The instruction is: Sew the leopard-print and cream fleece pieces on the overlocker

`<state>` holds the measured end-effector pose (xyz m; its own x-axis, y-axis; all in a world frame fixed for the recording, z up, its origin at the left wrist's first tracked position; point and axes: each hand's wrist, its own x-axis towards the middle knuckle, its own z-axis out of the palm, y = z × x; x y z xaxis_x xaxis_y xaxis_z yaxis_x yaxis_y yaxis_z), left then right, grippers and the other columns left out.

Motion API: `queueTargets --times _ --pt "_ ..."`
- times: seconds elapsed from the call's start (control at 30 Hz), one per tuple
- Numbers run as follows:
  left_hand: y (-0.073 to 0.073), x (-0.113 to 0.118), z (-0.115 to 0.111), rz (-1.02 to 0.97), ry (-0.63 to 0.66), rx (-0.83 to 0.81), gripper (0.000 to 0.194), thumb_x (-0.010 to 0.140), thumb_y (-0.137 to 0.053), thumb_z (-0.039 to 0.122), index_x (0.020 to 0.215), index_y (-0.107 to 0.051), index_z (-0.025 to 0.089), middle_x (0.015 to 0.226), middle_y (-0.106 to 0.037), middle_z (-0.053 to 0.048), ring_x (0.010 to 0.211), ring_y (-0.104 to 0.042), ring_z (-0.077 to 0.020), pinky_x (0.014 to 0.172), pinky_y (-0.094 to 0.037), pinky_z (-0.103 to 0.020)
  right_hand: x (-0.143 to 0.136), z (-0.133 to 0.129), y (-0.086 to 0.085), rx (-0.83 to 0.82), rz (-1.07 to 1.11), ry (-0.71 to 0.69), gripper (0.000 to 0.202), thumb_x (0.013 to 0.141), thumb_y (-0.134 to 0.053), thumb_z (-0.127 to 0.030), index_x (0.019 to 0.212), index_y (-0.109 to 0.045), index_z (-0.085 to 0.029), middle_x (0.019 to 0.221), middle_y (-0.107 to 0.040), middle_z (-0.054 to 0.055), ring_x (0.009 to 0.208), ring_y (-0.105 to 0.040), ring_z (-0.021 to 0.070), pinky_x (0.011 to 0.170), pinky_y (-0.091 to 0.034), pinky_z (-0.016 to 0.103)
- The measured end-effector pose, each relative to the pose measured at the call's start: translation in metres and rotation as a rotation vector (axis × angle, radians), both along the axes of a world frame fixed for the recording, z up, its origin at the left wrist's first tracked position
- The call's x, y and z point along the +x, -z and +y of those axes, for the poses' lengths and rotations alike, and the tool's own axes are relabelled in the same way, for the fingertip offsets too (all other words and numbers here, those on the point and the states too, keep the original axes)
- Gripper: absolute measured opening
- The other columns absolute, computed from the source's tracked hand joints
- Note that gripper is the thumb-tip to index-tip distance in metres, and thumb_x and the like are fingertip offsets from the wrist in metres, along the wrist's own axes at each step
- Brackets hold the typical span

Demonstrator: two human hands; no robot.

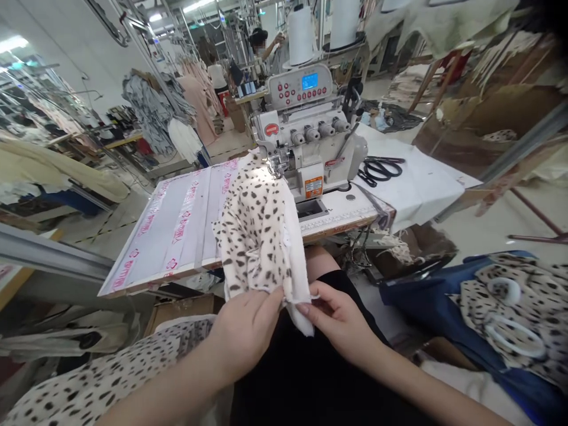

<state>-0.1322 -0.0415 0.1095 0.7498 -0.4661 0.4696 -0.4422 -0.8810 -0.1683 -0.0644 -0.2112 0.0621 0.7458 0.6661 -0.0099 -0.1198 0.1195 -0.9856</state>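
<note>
A cream fabric with dark spots [255,219] runs from under the needle area of a white sewing machine [310,136] down over the table's front edge. Along its right side lies a plain white strip [298,260]. My left hand [251,325] is closed on the lower end of the spotted fabric. With thumb and fingers pinched together, my right hand [339,316] holds the edge of the white strip, just right of my left hand. The machine's lamp lights the cloth near the needle.
Black-handled scissors [381,168] lie right of the machine on the table [350,222]. More spotted fabric [110,378] is at the lower left. At the right, spotted pieces with white rings lie on blue cloth [412,296]. A person [261,44] is in the background.
</note>
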Motion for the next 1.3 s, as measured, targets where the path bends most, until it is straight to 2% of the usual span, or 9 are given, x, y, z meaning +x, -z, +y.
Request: queueTargets --times 0.2,0.47,0.6,0.77,0.9,1.03,1.13,1.23,1.3 --pt "-0.002 -0.01 -0.007 0.061 0.007 0.024 0.026 0.077 -0.05 0.005 0.104 -0.05 0.004 0.069 -0.057 -0.006 0.062 -0.053 -0.0159 0.054 -0.045 -0.029 -0.007 0.0 -0.002 -0.019 -0.115 -0.012 0.016 0.083 -0.051 -0.03 0.076 -0.054 -0.016 0.065 -0.047 -0.002 0.058 -0.044 0.0093 0.054 -0.038 0.021" --pt "0.012 -0.007 -0.016 0.033 -0.031 -0.211 0.027 0.077 -0.054 0.007 0.104 -0.052 0.009 0.074 -0.06 -0.005 0.067 -0.055 -0.0129 0.06 -0.046 -0.025 -0.008 -0.002 -0.001 -0.034 -0.158 0.01 0.013 0.083 -0.05 -0.026 0.079 -0.056 -0.015 0.067 -0.05 -0.001 0.06 -0.045 0.01 0.057 -0.039 0.021" --pt "0.013 -0.007 -0.017 0.043 -0.016 -0.231 0.025 0.077 -0.053 0.007 0.102 -0.053 0.011 0.07 -0.059 -0.003 0.065 -0.053 -0.0125 0.059 -0.045 -0.025 -0.008 -0.001 -0.003 -0.051 -0.192 0.023 0.014 0.083 -0.049 -0.023 0.075 -0.056 -0.015 0.066 -0.052 -0.001 0.061 -0.046 0.0102 0.058 -0.039 0.021" --pt "0.015 -0.003 -0.019 0.084 0.026 -0.239 0.023 0.077 -0.053 0.007 0.1 -0.052 0.01 0.065 -0.056 -0.002 0.059 -0.05 -0.0115 0.054 -0.042 -0.024 -0.005 -0.003 0.0 -0.01 -0.09 -0.004 0.014 0.081 -0.05 -0.025 0.076 -0.056 -0.014 0.068 -0.051 0.0 0.061 -0.048 0.0113 0.058 -0.041 0.022" --pt "0.018 0.0 -0.021 0.068 0.026 -0.276 0.018 0.077 -0.056 0.011 0.095 -0.053 0.01 0.067 -0.057 -0.003 0.061 -0.052 -0.012 0.056 -0.043 -0.025 -0.003 -0.007 0.008 0.144 0.127 -0.089 0.021 0.083 -0.048 -0.029 0.074 -0.059 -0.014 0.07 -0.055 0.003 0.068 -0.054 0.014 0.067 -0.046 0.027" --pt "0.02 0.003 -0.02 0.078 0.027 -0.273 0.015 0.078 -0.051 0.01 0.092 -0.053 0.011 0.064 -0.055 -0.002 0.058 -0.049 -0.0116 0.053 -0.041 -0.024 0.001 -0.01 0.011 0.251 0.292 -0.191 0.031 0.087 -0.04 -0.034 0.088 -0.061 -0.012 0.075 -0.06 0.006 0.073 -0.059 0.0172 0.071 -0.049 0.032" --pt "0.019 0.005 -0.016 0.097 0.051 -0.289 0.014 0.076 -0.051 0.01 0.09 -0.053 0.012 0.062 -0.053 -0.002 0.055 -0.047 -0.0118 0.05 -0.039 -0.025 0.01 -0.016 0.0 0.076 0.041 -0.255 0.03 0.089 -0.037 -0.029 0.085 -0.062 -0.013 0.075 -0.061 0.006 0.073 -0.059 0.0165 0.071 -0.049 0.031" --pt "0.017 0.007 -0.013 0.081 0.079 -0.285 0.017 0.075 -0.051 0.008 0.092 -0.052 0.011 0.063 -0.054 -0.002 0.056 -0.047 -0.0122 0.05 -0.039 -0.025 0.024 -0.021 -0.016 -0.149 -0.583 -0.092 0.019 0.084 -0.042 -0.016 0.092 -0.059 -0.015 0.082 -0.059 0.007 0.076 -0.056 0.0161 0.07 -0.047 0.029" --pt "0.016 0.008 -0.012 0.045 0.103 -0.272 0.018 0.075 -0.051 0.007 0.092 -0.052 0.01 0.064 -0.056 -0.002 0.057 -0.049 -0.0124 0.051 -0.04 -0.026 0.035 -0.019 -0.022 -0.175 -1.002 -0.029 0.025 0.081 -0.043 -0.01 0.101 -0.056 -0.017 0.098 -0.057 0.01 0.085 -0.054 0.0179 0.073 -0.047 0.031"
